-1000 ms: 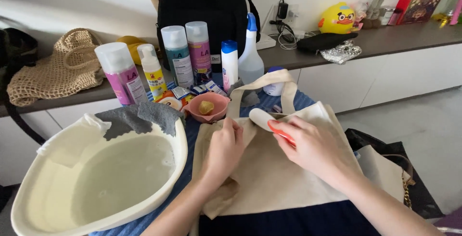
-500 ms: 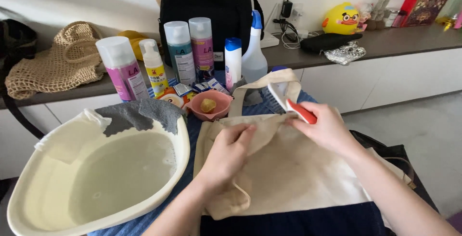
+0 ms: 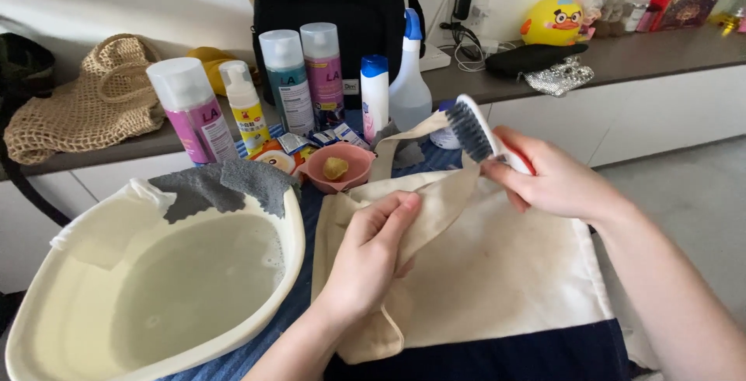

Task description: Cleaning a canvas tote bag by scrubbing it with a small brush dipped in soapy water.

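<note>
A cream plastic wash basin (image 3: pixel 291 218) of cloudy water, a grey rag (image 3: pixel 225 187) draped on its rim, sits at the left. Beside it the beige canvas tote bag (image 3: pixel 497 272) lies flat on the blue cloth. The left hand (image 3: pixel 371 260) pinches up a fold of its fabric, flat a second ago. The right hand (image 3: pixel 556 183), closed round a white scrubbing brush with dark bristles (image 3: pixel 470 128), has lifted it clear of the bag, so no scrubbing is happening now.
</note>
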